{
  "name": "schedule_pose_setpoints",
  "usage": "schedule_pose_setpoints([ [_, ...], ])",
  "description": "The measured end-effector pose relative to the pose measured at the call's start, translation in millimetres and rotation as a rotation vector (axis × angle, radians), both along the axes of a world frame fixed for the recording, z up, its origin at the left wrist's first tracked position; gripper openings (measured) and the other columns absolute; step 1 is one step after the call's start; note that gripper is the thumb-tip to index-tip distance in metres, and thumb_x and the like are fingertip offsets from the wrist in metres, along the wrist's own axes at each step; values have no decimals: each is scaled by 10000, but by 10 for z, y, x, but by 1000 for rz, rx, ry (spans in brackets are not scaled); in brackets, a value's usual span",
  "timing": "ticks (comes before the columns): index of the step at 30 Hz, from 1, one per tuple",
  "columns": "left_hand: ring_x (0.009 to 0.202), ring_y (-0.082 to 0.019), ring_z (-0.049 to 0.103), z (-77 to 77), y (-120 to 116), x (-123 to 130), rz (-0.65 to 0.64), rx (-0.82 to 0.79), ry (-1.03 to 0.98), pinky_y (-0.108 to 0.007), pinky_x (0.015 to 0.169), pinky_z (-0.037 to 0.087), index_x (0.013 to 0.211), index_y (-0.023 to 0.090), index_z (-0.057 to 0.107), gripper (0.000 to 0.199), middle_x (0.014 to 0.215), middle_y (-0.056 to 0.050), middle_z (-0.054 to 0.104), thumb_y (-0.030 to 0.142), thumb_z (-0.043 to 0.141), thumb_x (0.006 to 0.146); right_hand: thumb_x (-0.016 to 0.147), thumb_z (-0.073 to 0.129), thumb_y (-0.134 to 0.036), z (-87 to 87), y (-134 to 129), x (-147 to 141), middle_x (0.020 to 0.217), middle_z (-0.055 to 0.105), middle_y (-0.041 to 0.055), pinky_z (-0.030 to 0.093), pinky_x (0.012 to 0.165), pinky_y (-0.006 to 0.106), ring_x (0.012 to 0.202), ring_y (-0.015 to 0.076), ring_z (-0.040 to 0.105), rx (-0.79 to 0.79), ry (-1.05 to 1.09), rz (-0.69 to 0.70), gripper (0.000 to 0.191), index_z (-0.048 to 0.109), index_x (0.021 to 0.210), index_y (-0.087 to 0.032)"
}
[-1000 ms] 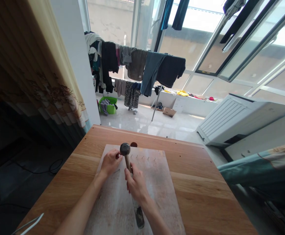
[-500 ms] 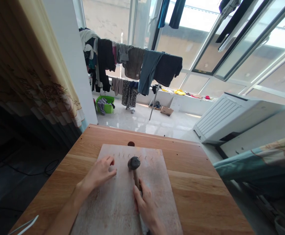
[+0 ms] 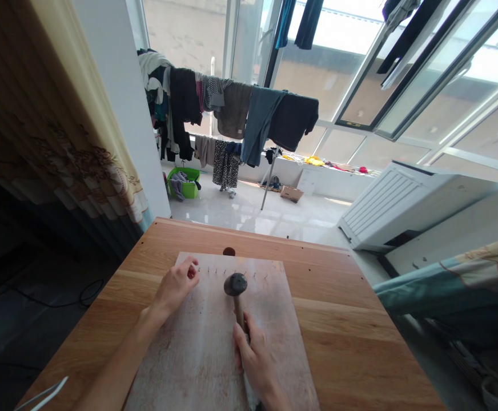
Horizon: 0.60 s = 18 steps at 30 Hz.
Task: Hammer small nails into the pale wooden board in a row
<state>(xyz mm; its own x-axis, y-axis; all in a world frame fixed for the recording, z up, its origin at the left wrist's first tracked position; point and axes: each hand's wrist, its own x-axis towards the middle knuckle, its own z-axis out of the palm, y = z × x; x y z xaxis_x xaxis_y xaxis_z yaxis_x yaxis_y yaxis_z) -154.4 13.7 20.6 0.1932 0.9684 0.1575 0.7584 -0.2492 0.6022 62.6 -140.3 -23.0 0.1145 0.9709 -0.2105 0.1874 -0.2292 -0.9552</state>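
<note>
My right hand (image 3: 255, 357) is wrapped round the handle of a hammer (image 3: 236, 285) with a dark, rounded head. The hammer's head is over the upper middle of a worn, pale wooden board (image 3: 215, 354). A row of several thin nails (image 3: 216, 270) stands up along the board's far end, some of them leaning. My left hand (image 3: 180, 285) is at the board's upper left, beside the leftmost nail. Its fingers are curled in with the thumb close to them, and whatever lies between them is too small to make out.
The board lies on a wooden table (image 3: 343, 319) with a round hole (image 3: 229, 251) near its far edge. Beyond are a loaded clothes rack (image 3: 270, 177), a green basket (image 3: 191, 188) and a white ribbed panel (image 3: 386, 200). A curtain (image 3: 103, 142) hangs at the left.
My left hand has moved up and slightly left towards the leftmost nail, and its thumb and fingers have drawn together. The hammer and my right hand have barely moved.
</note>
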Motion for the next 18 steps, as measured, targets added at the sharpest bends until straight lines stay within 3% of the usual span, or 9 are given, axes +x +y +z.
schedule_pose_setpoints([
  [2, 698, -153, 684, -84, 93, -19, 62, 56, -194, -247, 691, 509, 1027, 253, 674, 196, 795, 17, 731, 259, 570, 861, 941, 501, -683, 5, 0, -1, 580, 538, -39, 453, 416, 270, 450, 171, 520, 16, 3, 1, 607, 634, 1294, -207],
  [4, 719, -155, 693, -180, 138, -16, 83, 99, -281, -247, 710, 531, 997, 249, 693, 184, 822, 9, 751, 308, 573, 870, 941, 499, -688, 1, -2, -1, 576, 534, -42, 438, 405, 261, 437, 164, 506, 15, 9, 1, 606, 636, 1287, -210],
  [9, 675, -149, 676, -323, 99, 14, 56, 116, -266, -246, 679, 536, 957, 251, 692, 161, 827, 8, 755, 318, 564, 885, 938, 485, -712, -31, -17, 8, 615, 551, -39, 428, 399, 253, 439, 153, 497, -9, 3, 0, 625, 635, 1285, -215],
  [18, 615, -139, 623, -336, 59, 8, 53, 146, -221, -248, 661, 497, 875, 252, 636, 137, 763, 27, 701, 341, 541, 918, 971, 480, -638, 37, -17, -13, 575, 509, -62, 395, 391, 239, 410, 132, 467, -2, 29, 20, 586, 605, 1302, -170],
])
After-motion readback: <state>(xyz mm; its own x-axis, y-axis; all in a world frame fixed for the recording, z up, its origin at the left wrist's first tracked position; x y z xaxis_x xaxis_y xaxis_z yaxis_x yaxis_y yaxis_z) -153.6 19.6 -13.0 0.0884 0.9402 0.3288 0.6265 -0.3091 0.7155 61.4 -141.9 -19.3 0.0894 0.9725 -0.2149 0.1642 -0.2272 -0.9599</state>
